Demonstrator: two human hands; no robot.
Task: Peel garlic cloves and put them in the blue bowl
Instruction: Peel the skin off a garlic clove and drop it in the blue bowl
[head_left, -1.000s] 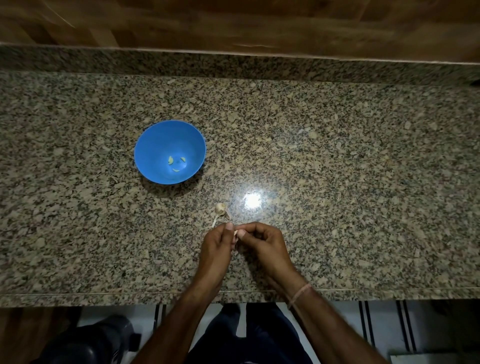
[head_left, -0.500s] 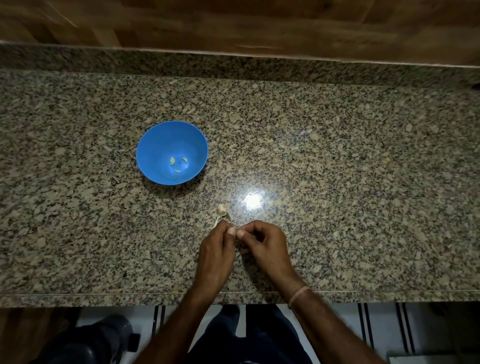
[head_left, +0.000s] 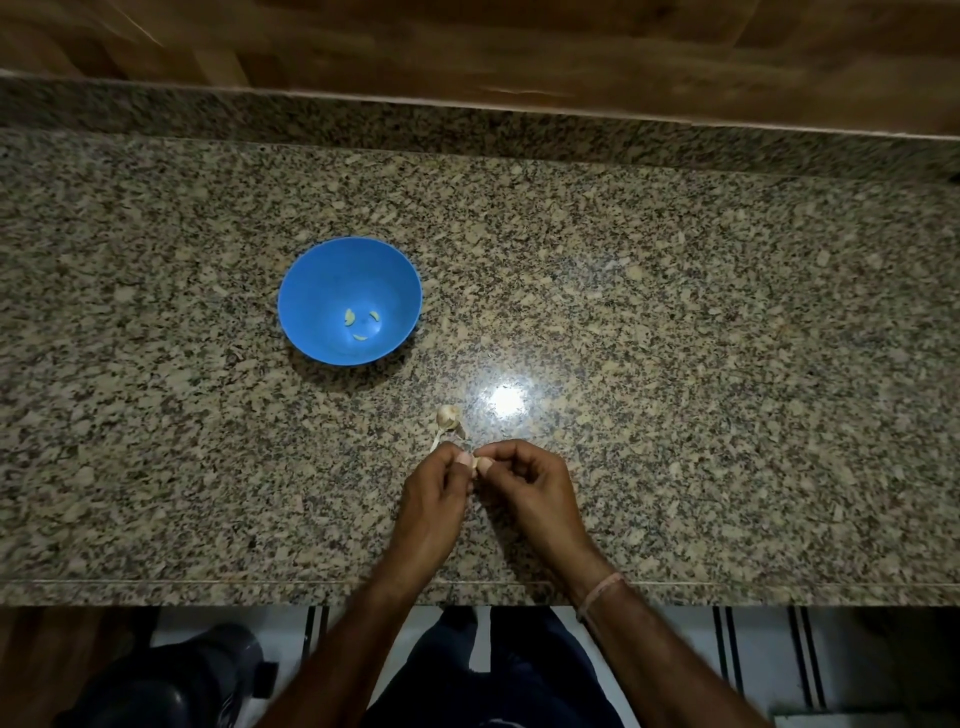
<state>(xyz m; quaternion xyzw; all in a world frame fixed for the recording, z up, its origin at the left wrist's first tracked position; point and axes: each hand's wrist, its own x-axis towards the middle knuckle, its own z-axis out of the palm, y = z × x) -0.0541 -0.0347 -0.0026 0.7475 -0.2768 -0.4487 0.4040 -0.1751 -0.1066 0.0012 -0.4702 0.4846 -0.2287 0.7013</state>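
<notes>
A blue bowl (head_left: 311, 270) stands on the granite counter, left of centre, with three peeled garlic cloves (head_left: 360, 323) on its bottom. Near the counter's front, my left hand (head_left: 434, 499) and my right hand (head_left: 530, 488) meet fingertip to fingertip and pinch a small garlic clove (head_left: 474, 464) between them; most of the clove is hidden by the fingers. Just beyond the fingertips lies the rest of the garlic bulb (head_left: 448, 417) with loose papery skin and a stalk beside it.
The speckled granite counter (head_left: 675, 364) runs the width of the view, with a raised back ledge and wooden panelling behind. A bright light glare sits right of the bulb. Below the front edge are my legs and a dark object at lower left.
Both hands stay together on the clove, with only small finger movements. The bowl and bulb have not moved.
</notes>
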